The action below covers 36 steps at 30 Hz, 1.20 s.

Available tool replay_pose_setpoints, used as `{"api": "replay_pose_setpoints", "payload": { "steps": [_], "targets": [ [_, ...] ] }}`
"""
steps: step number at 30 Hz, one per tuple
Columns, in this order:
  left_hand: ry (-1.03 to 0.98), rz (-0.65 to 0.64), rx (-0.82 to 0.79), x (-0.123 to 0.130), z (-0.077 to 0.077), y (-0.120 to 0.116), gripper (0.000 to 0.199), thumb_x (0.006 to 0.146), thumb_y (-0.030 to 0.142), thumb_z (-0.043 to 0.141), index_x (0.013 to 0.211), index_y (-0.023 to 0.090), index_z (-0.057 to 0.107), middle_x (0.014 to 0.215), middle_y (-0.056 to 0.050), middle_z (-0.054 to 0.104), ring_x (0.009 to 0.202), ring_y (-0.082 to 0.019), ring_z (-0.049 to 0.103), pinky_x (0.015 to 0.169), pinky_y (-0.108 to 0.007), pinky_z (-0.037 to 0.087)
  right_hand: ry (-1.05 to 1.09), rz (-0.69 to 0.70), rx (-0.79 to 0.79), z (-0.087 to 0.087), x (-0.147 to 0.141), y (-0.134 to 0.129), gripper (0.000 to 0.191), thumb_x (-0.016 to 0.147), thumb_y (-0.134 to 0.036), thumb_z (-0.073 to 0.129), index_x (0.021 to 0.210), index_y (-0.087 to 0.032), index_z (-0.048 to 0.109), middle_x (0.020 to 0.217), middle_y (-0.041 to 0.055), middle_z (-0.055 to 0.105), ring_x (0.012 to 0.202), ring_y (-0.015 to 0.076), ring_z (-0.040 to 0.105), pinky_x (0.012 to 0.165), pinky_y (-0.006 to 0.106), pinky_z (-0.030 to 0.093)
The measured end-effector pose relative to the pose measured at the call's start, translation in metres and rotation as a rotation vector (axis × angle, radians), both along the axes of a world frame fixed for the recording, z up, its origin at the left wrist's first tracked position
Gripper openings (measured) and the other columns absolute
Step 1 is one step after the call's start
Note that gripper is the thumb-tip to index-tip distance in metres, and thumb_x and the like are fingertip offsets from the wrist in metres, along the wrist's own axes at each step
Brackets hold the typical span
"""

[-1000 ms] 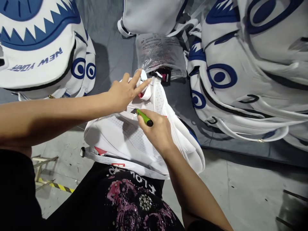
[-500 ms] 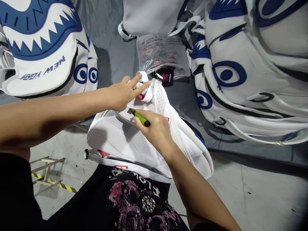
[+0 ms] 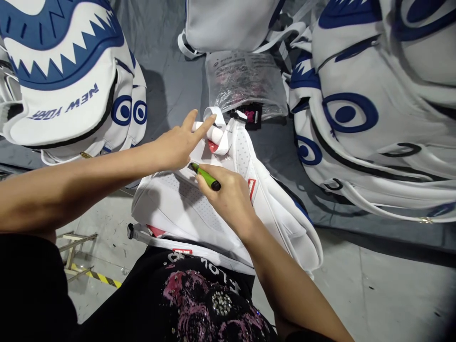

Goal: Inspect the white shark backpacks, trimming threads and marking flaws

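A white backpack lies with its padded, dotted back panel facing up, against my body and the table's edge. My right hand is closed around a slim green tool with dark ends, tip down near the top of the back panel. Its exact kind is unclear. My left hand rests at the bag's upper left, fingers spread and holding nothing. Close to its fingertips are a white strap loop and a red tag.
A clear plastic bag with dark tags lies behind the backpack. White-and-blue backpacks are piled at left and right, and a pale bag stands at the back. A metal frame is on the floor.
The view has shifted slightly. My left hand has slid a little left, off the strap loop, with its fingers still spread. My right hand keeps the green tool at nearly the same spot.
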<state>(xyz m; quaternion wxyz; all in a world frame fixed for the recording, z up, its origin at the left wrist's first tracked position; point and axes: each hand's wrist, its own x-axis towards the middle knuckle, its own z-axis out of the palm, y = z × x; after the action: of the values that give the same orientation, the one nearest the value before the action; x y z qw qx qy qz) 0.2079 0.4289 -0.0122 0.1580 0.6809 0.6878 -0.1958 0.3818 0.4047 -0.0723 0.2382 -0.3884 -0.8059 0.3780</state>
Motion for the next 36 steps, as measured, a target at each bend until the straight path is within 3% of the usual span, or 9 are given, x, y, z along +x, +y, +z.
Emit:
{"api": "replay_pose_setpoints", "payload": {
  "steps": [9, 27, 31, 36],
  "targets": [
    [0.005, -0.028, 0.027, -0.001, -0.001, 0.0, 0.113, 0.084, 0.017, 0.061, 0.159, 0.034, -0.023, 0.17, -0.022, -0.003, 0.124, -0.036, 0.058, 0.094, -0.042, 0.052, -0.005, -0.12, -0.049, 0.004, -0.009, -0.008, 0.028, 0.095, -0.033, 0.056, 0.107, -0.021, 0.078, 0.095, 0.0067, 0.079, 0.083, 0.022, 0.072, 0.073, 0.034, 0.05],
    [-0.049, -0.018, 0.057, -0.005, -0.006, -0.002, 0.107, 0.084, 0.013, 0.058, 0.162, 0.035, -0.011, 0.17, -0.018, 0.002, 0.121, -0.034, 0.059, 0.093, -0.042, 0.054, 0.005, -0.094, -0.069, 0.001, -0.011, -0.013, 0.032, 0.094, -0.036, 0.054, 0.108, -0.02, 0.077, 0.094, 0.0072, 0.078, 0.082, 0.0222, 0.071, 0.074, 0.035, 0.051],
    [-0.07, -0.027, 0.076, -0.006, -0.007, -0.003, 0.109, 0.082, 0.013, 0.059, 0.162, 0.035, -0.011, 0.17, -0.019, 0.005, 0.121, -0.034, 0.059, 0.09, -0.041, 0.054, -0.007, -0.154, -0.042, 0.0, -0.012, -0.014, 0.032, 0.094, -0.035, 0.053, 0.109, -0.019, 0.077, 0.094, 0.0081, 0.078, 0.082, 0.023, 0.071, 0.074, 0.035, 0.052],
    [-0.077, -0.024, 0.089, -0.006, -0.007, -0.004, 0.107, 0.083, 0.013, 0.058, 0.162, 0.035, -0.01, 0.17, -0.019, 0.006, 0.122, -0.033, 0.059, 0.091, -0.041, 0.053, 0.013, -0.107, -0.077, 0.001, -0.013, -0.013, 0.03, 0.093, -0.034, 0.054, 0.107, -0.021, 0.077, 0.095, 0.007, 0.079, 0.083, 0.0225, 0.072, 0.075, 0.035, 0.053]
  ]
}}
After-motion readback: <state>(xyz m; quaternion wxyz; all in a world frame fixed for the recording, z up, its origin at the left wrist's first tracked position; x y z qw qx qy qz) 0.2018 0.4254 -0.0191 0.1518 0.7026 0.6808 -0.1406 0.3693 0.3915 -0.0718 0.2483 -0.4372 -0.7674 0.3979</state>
